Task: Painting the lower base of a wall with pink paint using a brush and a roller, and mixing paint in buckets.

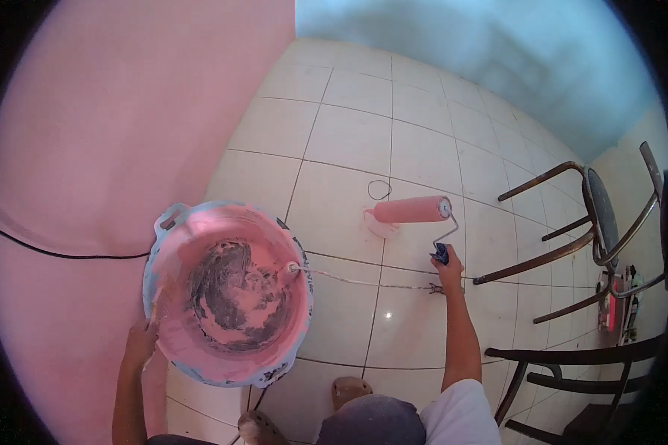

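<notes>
A wide plastic basin (pixel 228 206), smeared with pink paint, stands on the floor by the pink wall. Pink paint and dark bare patches show on its bottom. At its left rim my left hand (pixel 143 336) grips a slim paint-covered tool (pixel 160 297); its exact kind is unclear. My right hand (pixel 451 270) holds the dark handle of a paint roller (pixel 409 209), whose pink sleeve is over or on the tiles. A thin paint-splashed rod (pixel 356 282) reaches from the basin's right inner side to near my right wrist; its far end is partly hidden.
Metal-legged chairs (pixel 534 264) are at the right, one with dark slats (pixel 579 356). A black cable (pixel 72 256) runs along the pink wall (pixel 117 111) behind the basin. A thin loop (pixel 379 190) and a pink paint smear (pixel 381 228) are on the tiled floor (pixel 345 133).
</notes>
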`<control>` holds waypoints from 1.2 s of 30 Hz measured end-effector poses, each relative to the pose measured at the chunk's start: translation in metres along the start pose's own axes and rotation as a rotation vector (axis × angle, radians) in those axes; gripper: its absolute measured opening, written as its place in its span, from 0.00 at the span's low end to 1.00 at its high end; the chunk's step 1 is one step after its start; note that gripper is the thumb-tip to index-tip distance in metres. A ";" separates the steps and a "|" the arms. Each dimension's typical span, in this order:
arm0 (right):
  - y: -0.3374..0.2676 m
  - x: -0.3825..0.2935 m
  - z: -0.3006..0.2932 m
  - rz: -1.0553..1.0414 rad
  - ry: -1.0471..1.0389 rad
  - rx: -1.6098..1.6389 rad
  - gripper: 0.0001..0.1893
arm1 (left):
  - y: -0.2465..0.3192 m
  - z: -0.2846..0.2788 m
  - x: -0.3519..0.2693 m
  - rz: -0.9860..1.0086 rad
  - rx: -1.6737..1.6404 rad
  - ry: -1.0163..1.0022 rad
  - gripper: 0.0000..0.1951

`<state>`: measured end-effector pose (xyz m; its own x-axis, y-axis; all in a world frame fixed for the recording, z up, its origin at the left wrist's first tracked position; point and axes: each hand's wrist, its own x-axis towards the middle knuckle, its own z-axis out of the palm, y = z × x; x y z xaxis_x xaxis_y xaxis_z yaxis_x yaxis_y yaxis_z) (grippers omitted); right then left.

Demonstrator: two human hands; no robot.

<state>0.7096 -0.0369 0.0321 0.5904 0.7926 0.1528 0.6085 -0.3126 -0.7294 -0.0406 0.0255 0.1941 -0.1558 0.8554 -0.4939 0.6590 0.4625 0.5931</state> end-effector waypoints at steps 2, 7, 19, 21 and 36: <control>0.005 0.005 -0.001 0.035 -0.007 -0.043 0.25 | 0.001 0.000 0.001 0.005 0.012 -0.004 0.13; -0.009 0.015 0.003 0.052 -0.070 0.140 0.23 | 0.011 0.003 -0.005 -0.013 0.080 0.001 0.15; 0.004 0.013 -0.021 0.074 -0.082 0.041 0.24 | -0.011 0.002 0.009 0.064 0.095 0.012 0.13; 0.005 0.006 -0.018 0.072 -0.092 -0.070 0.25 | -0.011 0.000 0.006 0.018 0.072 -0.001 0.12; -0.018 0.002 -0.016 0.185 -0.191 -0.473 0.28 | 0.024 0.001 -0.017 -0.107 -0.041 -0.023 0.14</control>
<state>0.7087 -0.0378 0.0561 0.6302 0.7691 -0.1063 0.7018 -0.6229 -0.3456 -0.0211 0.0220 0.2156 -0.2064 0.7952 -0.5701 0.6091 0.5604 0.5612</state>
